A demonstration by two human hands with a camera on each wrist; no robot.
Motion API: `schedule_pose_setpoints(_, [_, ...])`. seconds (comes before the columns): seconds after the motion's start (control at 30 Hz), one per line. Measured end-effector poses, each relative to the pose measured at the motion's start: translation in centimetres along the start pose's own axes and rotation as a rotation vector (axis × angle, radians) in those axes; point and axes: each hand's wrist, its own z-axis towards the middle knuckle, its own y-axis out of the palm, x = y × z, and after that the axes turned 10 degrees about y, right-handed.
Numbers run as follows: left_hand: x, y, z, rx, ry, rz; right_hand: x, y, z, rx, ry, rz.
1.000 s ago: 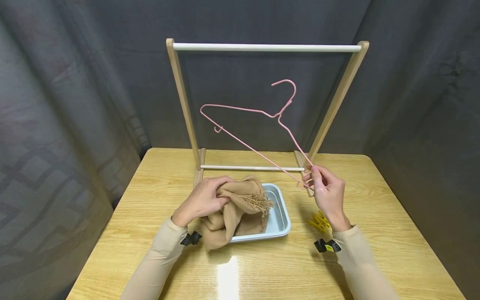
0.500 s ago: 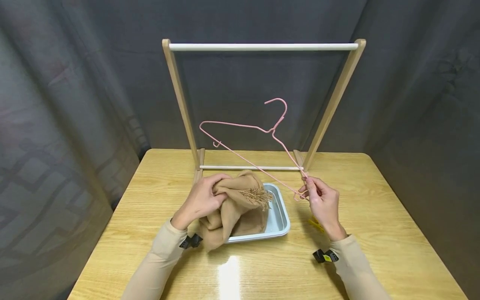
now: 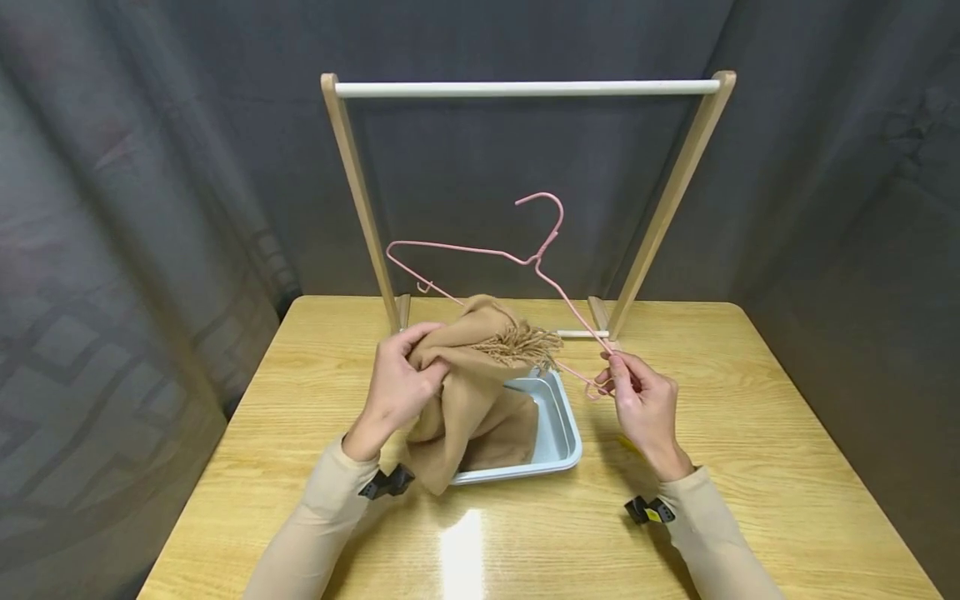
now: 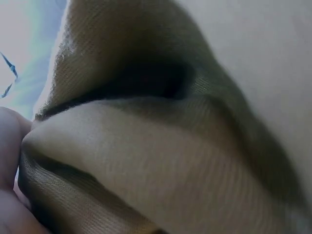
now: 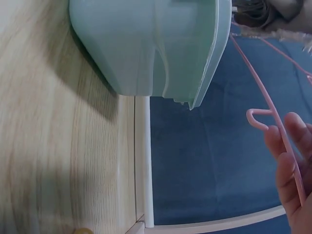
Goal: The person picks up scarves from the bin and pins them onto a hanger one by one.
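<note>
My left hand grips the bunched tan scarf, whose fringed end hangs to the right, in front of the hanger's lower bar. Folds of the scarf fill most of the left wrist view. The scarf's lower part lies in a light blue basin and drapes over its left side. My right hand pinches the right corner of a pink hanger, held up with its hook on top. In the right wrist view, fingers lie around the hanger's bar near a small side hook.
A wooden rack with a white top rail stands behind the basin at the table's back. Something yellow lies on the wooden table beside my right wrist, mostly hidden. Grey curtains surround the table.
My left hand has raised the scarf, so its fringe now overlaps the hanger's lower bar. The hanger came down with my right hand, then shifted slightly left.
</note>
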Motion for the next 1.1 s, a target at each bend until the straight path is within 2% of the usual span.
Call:
schedule_pose_setpoints(0.13, [0.0,0.4,0.9,0.031,0.006,0.095,-0.3,-0.1,0.1,-0.013,-0.03,0.025])
schedule_pose_setpoints(0.33, [0.5,0.8,2.6,0.09,0.123,0.256,-0.9,-0.7,0.6,0.012,-0.141,0.031])
schedule_pose_setpoints(0.4, [0.6,0.9,3.1,0.106,0.147,0.286,-1.2,-1.2,1.0,0.021,-0.183,0.018])
schedule_pose_setpoints(0.53, [0.6,1.1,3.4,0.128,0.153,0.299,-1.6,-2.4,1.6,0.027,-0.223,0.025])
schedule_pose_setpoints(0.67, [0.4,1.3,3.5,0.127,0.146,0.296,-1.6,-2.9,1.9,0.007,-0.237,0.047])
schedule_pose_setpoints(0.77, [0.3,1.6,3.6,0.102,0.124,0.3,-1.4,-2.7,1.9,-0.036,-0.261,0.031])
schedule_pose_setpoints(1.1, [-0.5,2.6,3.9,-0.068,-0.039,0.366,-1.3,-1.3,1.1,-0.149,-0.319,0.056])
